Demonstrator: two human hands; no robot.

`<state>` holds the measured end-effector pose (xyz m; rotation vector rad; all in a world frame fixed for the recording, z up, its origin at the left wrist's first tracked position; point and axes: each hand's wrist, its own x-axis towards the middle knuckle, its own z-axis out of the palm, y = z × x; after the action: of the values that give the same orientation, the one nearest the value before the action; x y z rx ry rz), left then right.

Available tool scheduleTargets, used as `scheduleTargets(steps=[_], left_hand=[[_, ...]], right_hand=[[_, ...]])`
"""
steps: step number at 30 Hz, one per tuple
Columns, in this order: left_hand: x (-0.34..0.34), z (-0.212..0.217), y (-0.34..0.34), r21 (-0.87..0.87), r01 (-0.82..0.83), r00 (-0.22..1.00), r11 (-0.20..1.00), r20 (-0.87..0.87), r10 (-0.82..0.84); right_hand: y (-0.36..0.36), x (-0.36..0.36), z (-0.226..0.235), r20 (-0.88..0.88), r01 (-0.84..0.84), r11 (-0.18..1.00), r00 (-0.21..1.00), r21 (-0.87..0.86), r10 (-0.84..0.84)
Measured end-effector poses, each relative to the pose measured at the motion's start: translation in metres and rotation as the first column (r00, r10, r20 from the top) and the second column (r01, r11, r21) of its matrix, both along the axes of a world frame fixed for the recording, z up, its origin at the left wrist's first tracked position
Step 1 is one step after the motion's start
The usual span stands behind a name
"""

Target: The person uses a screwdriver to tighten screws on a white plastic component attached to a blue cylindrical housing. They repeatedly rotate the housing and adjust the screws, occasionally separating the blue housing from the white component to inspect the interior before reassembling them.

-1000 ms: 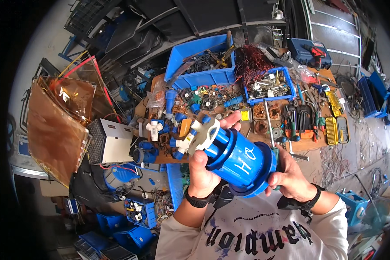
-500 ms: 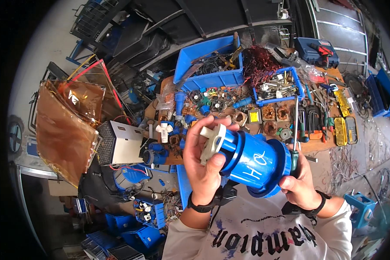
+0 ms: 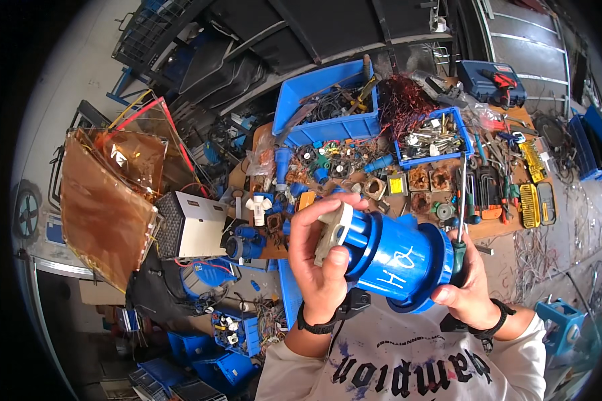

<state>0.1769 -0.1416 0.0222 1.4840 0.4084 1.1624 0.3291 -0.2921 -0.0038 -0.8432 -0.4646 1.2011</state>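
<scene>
A large blue cylindrical industrial plug is held up in front of my chest, tilted, with white pen marks on its side. My left hand is closed round its left end, where a white plastic end piece is fitted. The fingers go over the top and the thumb presses on the near side. My right hand supports the wide ribbed collar at the other end, its thumb on the rim. That same hand also holds a screwdriver with a dark green handle, its metal shaft pointing up and away.
Beyond the plug stands a cluttered wooden workbench. On it are a blue bin of tools, a smaller blue tray of metal parts, reddish wire scrap and yellow bit cases. A white box sits at left.
The plug has turned slightly in my hands, so the white end piece shows more edge-on. The whole view has shifted a little; both grips stay much the same.
</scene>
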Motion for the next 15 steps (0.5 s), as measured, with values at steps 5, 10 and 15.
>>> scheduleTargets(steps=[5,10,15], left_hand=[[-0.002,0.002,0.003,0.043,0.000,0.999,0.999,-0.033,0.001],[-0.004,0.000,0.003,0.011,-0.021,1.000,1.000,0.009,0.021],[-0.004,-0.001,0.001,0.025,-0.035,0.999,0.999,0.039,0.034]], right_hand=[[0.001,0.000,0.006,0.039,0.003,1.000,0.999,-0.018,-0.003],[0.001,0.000,0.002,0.100,-0.029,0.999,0.995,0.026,0.026],[0.001,0.002,-0.006,0.117,-0.060,0.996,0.992,0.061,0.053]])
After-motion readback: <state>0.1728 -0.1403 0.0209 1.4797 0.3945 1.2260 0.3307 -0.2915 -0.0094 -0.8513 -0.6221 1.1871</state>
